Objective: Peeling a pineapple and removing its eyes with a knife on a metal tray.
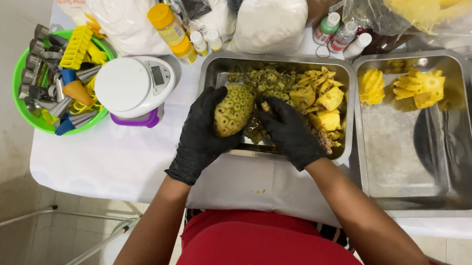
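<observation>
The peeled pineapple (233, 110) is pale yellow-green and pitted with rows of brown eyes. It sits over the near end of the left steel tray (213, 71), cupped in the left hand (206, 128), whose grip is wrapped round it. The right hand (289, 129) is curled shut beside it; what it pinches is hidden. Two steel trays sit on the tabletop (109, 157); the right tray (464, 195) holds three cut pineapple pieces (413, 86).
</observation>
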